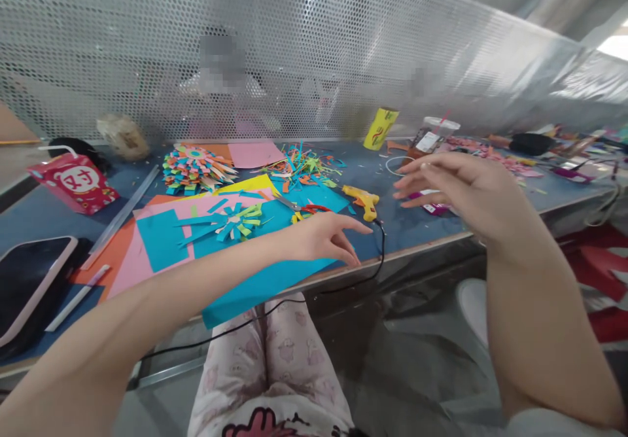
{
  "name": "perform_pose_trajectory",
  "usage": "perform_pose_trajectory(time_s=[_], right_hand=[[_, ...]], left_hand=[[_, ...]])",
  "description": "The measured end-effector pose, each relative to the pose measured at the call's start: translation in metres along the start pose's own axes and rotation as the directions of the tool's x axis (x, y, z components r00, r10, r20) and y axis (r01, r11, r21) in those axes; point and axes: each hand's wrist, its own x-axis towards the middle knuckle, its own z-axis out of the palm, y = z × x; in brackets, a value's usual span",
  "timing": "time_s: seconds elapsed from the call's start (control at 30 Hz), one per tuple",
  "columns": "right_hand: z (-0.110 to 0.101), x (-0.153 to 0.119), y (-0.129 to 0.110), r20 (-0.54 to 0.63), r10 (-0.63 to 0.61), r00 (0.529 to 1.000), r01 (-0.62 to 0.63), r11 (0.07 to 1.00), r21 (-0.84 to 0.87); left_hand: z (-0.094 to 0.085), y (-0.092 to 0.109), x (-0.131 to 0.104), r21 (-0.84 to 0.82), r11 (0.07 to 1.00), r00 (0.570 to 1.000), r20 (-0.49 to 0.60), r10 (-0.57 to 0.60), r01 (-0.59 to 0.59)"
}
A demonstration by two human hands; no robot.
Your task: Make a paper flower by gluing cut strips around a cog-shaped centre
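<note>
My left hand (326, 237) hovers over the right part of a blue paper sheet (275, 280), fingers apart and holding nothing. Raised over the table at the right is my right hand (461, 188), its fingers spread and nothing in them. Between the two hands lies a yellow glue gun (363, 201) with a black cord. Scissors with red handles (314, 209) rest on the blue paper, just beyond my left hand. A flower of blue and green paper strips (238, 222) lies on the stacked sheets. Behind it sits a multicoloured fringed paper ball (196, 167).
A perforated metal screen (314, 51) runs behind the table; a person is beyond it. A red carton (78, 183), a tablet-like device (32, 280) and a glue stick (78, 298) are at the left. A yellow can (381, 128) and a plastic cup (434, 135) stand at the back.
</note>
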Motion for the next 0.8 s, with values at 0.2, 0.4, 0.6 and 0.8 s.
perform_pose_trajectory(time_s=[0.2,0.4,0.6,0.8], right_hand=[[0.011,-0.012,-0.002,0.01,-0.057,0.998,0.058,0.986,-0.157],[0.018,-0.023,-0.014,0.015,-0.103,0.995,0.103,0.948,-0.302],[0.02,-0.021,-0.012,0.121,-0.073,0.99,0.111,0.932,-0.345],[0.025,-0.025,-0.011,0.2,-0.091,0.976,0.16,0.919,-0.361]], left_hand=[[0.03,0.016,0.036,0.318,0.939,0.99,0.091,0.109,-0.133],[0.061,0.025,0.049,0.555,0.806,0.933,0.36,-0.009,-0.207],[0.072,0.016,0.041,0.859,0.391,0.913,0.396,-0.099,-0.33],[0.058,0.007,0.04,0.893,0.293,0.934,0.356,0.006,-0.342]])
